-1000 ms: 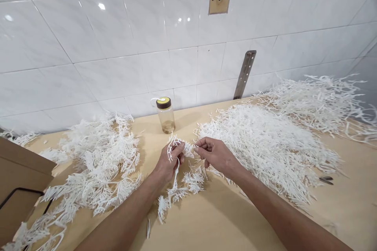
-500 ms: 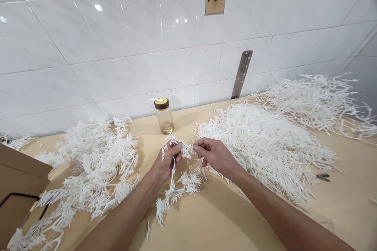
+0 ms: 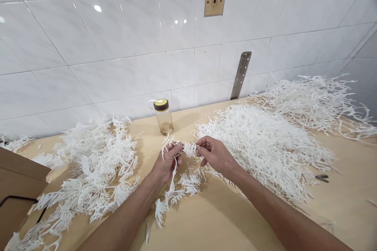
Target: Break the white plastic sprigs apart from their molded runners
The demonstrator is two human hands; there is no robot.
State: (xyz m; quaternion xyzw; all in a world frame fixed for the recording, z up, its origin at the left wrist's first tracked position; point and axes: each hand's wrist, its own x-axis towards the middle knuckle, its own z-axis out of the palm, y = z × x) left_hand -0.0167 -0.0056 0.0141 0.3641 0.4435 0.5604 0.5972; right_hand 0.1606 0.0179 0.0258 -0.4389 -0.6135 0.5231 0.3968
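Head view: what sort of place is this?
Probably a handwork spot in a workshop or home; can't tell which. A wood-coloured table stands at a white tiled wall, with a large heap of white strands on the table's right.

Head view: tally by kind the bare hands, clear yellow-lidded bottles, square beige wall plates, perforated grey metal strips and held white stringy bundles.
Left hand, right hand: 2
Clear bottle: 1
Wall plate: 1
Metal strip: 1
Stringy bundle: 1
Total: 6

Both hands (image 3: 166, 164) (image 3: 219, 157) close together, fingers (image 3: 206, 141) bent
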